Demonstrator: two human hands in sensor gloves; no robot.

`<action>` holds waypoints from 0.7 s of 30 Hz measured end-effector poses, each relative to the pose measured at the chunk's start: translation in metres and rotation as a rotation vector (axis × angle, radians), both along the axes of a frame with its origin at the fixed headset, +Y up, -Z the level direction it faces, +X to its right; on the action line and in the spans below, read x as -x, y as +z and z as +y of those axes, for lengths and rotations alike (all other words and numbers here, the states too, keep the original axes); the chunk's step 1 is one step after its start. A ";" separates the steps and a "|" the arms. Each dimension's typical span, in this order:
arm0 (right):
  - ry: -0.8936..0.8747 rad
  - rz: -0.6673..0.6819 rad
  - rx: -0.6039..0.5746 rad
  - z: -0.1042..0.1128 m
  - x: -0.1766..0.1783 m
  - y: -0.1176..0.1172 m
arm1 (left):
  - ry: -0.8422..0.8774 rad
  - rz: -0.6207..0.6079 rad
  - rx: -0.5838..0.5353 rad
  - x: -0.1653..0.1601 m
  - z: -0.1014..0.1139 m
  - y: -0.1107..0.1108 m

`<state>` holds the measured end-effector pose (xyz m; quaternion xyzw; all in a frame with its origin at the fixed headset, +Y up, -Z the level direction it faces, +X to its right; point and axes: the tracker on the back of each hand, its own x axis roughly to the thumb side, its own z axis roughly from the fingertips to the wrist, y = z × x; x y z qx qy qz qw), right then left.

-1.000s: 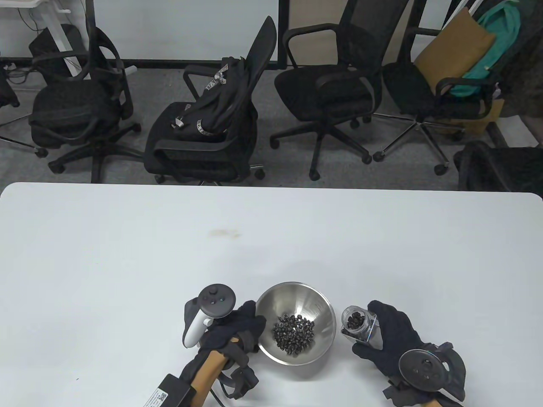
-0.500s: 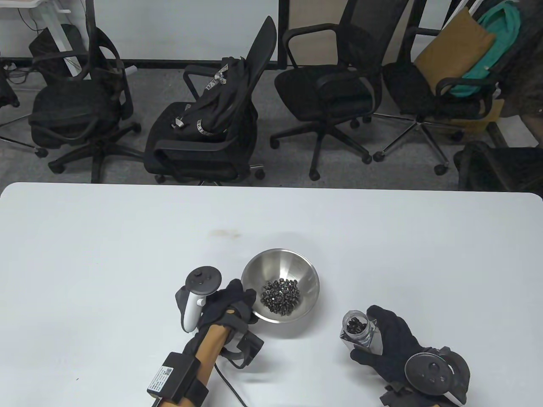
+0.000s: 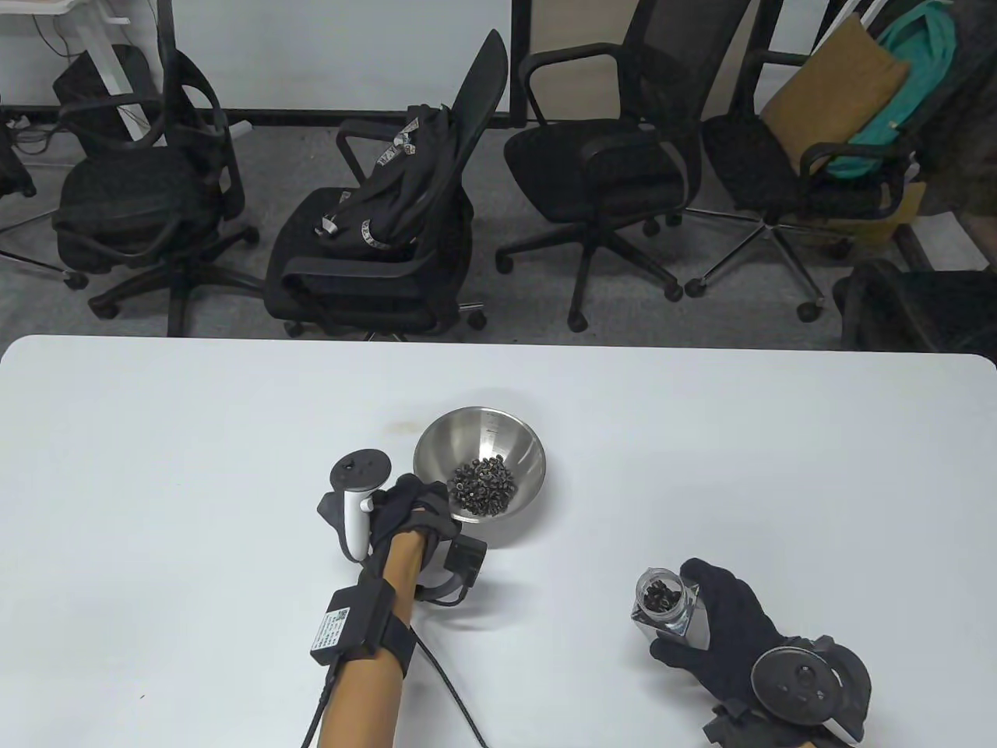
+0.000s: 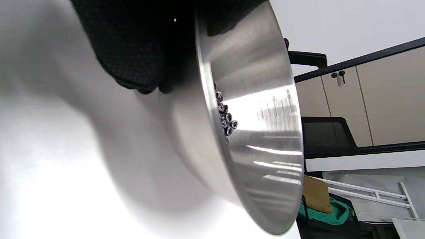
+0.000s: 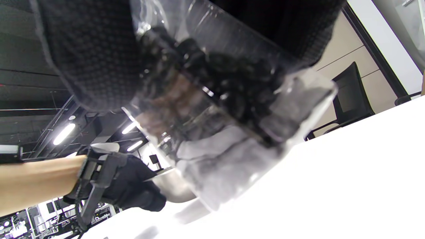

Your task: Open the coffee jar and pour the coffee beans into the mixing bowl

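The left hand (image 3: 409, 506), fingers gripping the mixing bowl (image 3: 479, 475) rim, has slid it away from the open coffee jar (image 3: 664, 604), upright in the right hand's (image 3: 724, 631) grip; pouring looks finished.

A big white table (image 3: 234, 436) stands on a gray floor (image 3: 530, 312). Behind it are black office chairs (image 3: 615, 156). One holds a black backpack (image 3: 405, 187), another a brown cushion (image 3: 833, 93) and something green, maybe a jacket (image 3: 911, 62).
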<state>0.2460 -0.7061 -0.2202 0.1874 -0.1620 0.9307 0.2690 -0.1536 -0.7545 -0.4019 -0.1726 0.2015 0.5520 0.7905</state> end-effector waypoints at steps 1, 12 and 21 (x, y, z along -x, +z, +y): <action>-0.001 0.000 -0.002 0.000 0.000 0.000 | -0.003 0.010 0.003 0.001 -0.002 -0.002; 0.004 0.020 -0.004 -0.001 0.000 0.001 | 0.030 0.021 0.059 0.011 -0.019 -0.006; 0.008 0.018 -0.019 0.000 -0.001 0.002 | -0.018 -0.088 -0.048 0.025 0.014 0.011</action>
